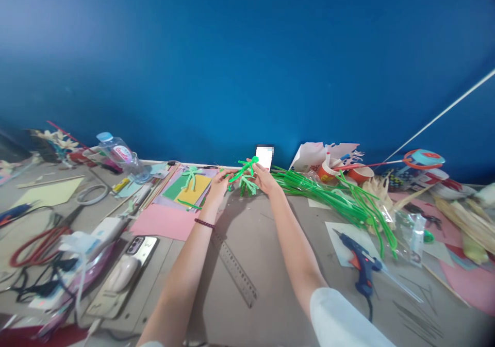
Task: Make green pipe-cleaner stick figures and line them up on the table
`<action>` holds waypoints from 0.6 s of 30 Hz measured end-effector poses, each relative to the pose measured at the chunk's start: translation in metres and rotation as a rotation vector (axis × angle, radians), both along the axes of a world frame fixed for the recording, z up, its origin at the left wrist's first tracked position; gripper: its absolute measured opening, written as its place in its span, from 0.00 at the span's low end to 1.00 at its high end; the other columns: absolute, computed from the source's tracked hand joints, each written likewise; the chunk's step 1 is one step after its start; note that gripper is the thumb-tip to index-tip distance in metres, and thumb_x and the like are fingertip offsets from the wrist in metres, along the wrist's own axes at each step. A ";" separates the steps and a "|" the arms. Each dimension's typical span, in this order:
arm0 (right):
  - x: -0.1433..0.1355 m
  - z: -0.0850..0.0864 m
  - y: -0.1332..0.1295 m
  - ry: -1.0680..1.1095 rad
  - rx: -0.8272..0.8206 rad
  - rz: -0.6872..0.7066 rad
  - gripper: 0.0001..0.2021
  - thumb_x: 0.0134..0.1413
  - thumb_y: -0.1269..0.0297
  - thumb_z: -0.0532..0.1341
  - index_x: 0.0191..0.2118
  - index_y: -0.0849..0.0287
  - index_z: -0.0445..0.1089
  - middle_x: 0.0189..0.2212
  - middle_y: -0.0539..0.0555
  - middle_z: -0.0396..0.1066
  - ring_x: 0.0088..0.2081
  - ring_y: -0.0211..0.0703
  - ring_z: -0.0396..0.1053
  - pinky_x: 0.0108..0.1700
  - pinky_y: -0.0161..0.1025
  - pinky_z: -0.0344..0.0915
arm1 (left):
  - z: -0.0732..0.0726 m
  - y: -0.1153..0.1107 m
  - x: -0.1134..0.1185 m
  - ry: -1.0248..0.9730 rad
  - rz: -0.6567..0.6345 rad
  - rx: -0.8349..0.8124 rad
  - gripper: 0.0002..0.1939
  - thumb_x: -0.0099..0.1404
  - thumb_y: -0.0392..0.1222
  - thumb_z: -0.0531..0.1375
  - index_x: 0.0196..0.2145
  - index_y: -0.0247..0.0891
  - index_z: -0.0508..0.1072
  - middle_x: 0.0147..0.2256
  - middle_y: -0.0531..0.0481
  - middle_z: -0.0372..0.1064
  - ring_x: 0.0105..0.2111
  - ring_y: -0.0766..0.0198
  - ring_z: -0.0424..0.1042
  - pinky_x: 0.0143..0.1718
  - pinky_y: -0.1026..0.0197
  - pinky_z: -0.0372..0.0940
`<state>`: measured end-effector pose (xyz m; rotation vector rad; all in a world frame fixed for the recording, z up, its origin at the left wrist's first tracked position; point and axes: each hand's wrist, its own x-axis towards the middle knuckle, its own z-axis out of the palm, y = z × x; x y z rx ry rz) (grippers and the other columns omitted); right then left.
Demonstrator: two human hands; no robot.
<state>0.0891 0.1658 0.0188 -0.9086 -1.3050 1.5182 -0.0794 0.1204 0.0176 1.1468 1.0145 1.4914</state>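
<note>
Both arms reach forward to the far side of the table. My left hand (221, 179) has its fingers closed on the left end of a bright green pipe-cleaner piece (244, 169) with several short arms. The fingers of my right hand (265, 179) pinch the same piece near its right end. Just below it, a paler green pipe-cleaner piece (249, 185) lies on the table between the hands. A similar pale green piece (190, 176) rests on coloured sheets, left of my left hand. Long green pipe cleaners (317, 195) lie in a bundle beside my right hand.
A clear ruler (234, 269) lies between my forearms. To the right is a blue glue gun (361, 264) with a cord. Phone (121, 275), red-handled scissors (40, 246) and a plastic bottle (124, 156) are on the left. A white-screened device (264, 156) stands against the blue wall.
</note>
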 end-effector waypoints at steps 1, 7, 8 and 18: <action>-0.001 -0.002 -0.001 0.108 -0.003 0.033 0.21 0.53 0.49 0.58 0.51 0.52 0.66 0.39 0.52 0.73 0.37 0.39 0.70 0.36 0.35 0.68 | 0.000 -0.001 0.001 0.001 -0.020 -0.009 0.12 0.51 0.45 0.64 0.33 0.37 0.76 0.35 0.46 0.75 0.32 0.61 0.74 0.34 0.60 0.68; -0.006 -0.004 -0.002 0.244 -0.041 0.012 0.20 0.45 0.49 0.64 0.42 0.55 0.72 0.33 0.50 0.73 0.34 0.38 0.69 0.35 0.34 0.67 | 0.009 -0.010 0.012 0.127 0.002 -0.036 0.14 0.54 0.49 0.63 0.34 0.35 0.76 0.34 0.44 0.75 0.32 0.61 0.73 0.32 0.61 0.66; -0.007 -0.003 -0.002 0.230 -0.048 -0.001 0.20 0.44 0.48 0.64 0.40 0.56 0.72 0.32 0.51 0.73 0.33 0.39 0.69 0.34 0.34 0.67 | 0.011 -0.012 0.014 0.177 0.015 -0.020 0.15 0.53 0.49 0.64 0.34 0.35 0.77 0.35 0.44 0.75 0.33 0.60 0.72 0.33 0.61 0.66; -0.009 0.002 -0.013 0.187 0.051 0.230 0.25 0.42 0.43 0.63 0.44 0.55 0.72 0.37 0.55 0.75 0.44 0.47 0.70 0.41 0.39 0.66 | 0.020 -0.017 0.028 0.179 0.075 0.022 0.11 0.51 0.47 0.65 0.28 0.36 0.77 0.28 0.49 0.74 0.28 0.63 0.70 0.30 0.62 0.64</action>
